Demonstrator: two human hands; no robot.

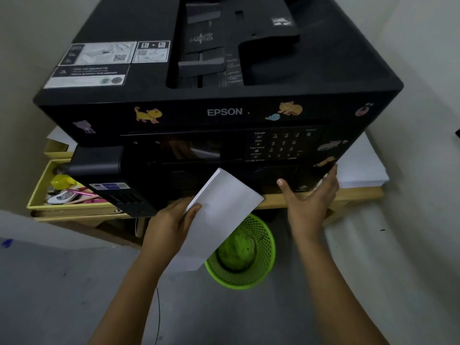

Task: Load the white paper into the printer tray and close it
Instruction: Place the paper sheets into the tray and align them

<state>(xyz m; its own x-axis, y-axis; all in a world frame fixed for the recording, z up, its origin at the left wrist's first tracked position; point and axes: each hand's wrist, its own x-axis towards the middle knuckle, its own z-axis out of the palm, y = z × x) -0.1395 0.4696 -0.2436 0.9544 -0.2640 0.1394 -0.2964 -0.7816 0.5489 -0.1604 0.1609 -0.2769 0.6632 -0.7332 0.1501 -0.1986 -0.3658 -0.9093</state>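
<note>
A large black Epson printer (224, 95) with cat stickers stands on a wooden table. My left hand (171, 222) grips a stack of white paper (221, 212) by its left edge, holding it tilted in front of the printer's lower front. My right hand (311, 202) is spread, fingers apart, with fingertips at the printer's lower right front corner and thumb pointing left. It holds nothing. The tray at the printer's bottom front is dark and mostly hidden behind the paper; I cannot tell whether it is pulled out.
A green mesh wastebasket (258, 272) sits on the floor below the hands. A yellow box (39, 192) with pens and small items lies left of the printer. More white paper (361, 168) is stacked on the wooden table (358, 195) at the right.
</note>
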